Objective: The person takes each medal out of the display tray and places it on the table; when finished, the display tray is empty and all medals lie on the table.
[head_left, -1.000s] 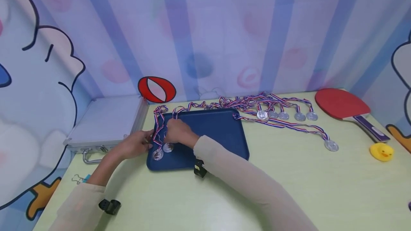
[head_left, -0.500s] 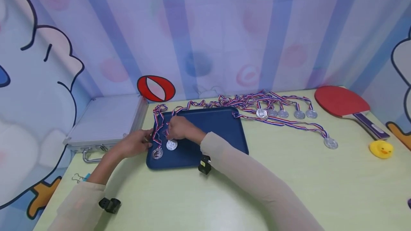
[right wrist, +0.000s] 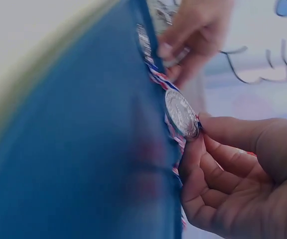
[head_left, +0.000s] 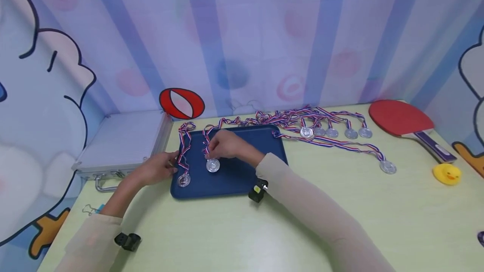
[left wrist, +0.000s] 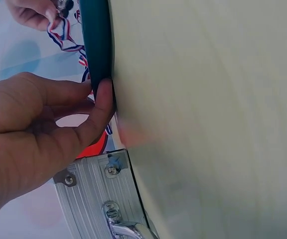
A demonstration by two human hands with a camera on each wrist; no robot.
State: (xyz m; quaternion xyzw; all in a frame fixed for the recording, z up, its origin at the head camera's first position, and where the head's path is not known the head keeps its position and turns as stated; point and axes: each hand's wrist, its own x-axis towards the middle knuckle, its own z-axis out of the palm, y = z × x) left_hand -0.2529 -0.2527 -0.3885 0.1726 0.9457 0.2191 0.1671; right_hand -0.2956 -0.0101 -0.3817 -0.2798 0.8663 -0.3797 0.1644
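A dark blue tray lies on the table. My left hand pinches its left rim between thumb and fingers, as the left wrist view also shows. Over the tray my right hand pinches a silver medal where its red, white and blue ribbon joins it. In the right wrist view that medal is tilted, its embossed face showing. A second silver medal lies along the tray's left side, its ribbon running up over the back rim.
Behind the tray is a tangle of ribbons with several silver medals; one medal lies apart. At right are a red table tennis paddle and a yellow rubber duck. A silver case and a binder clip sit left.
My right hand has moved to the right across the tray, drawing the medal away from the one at the left edge. The left hand stays at the tray's rim.
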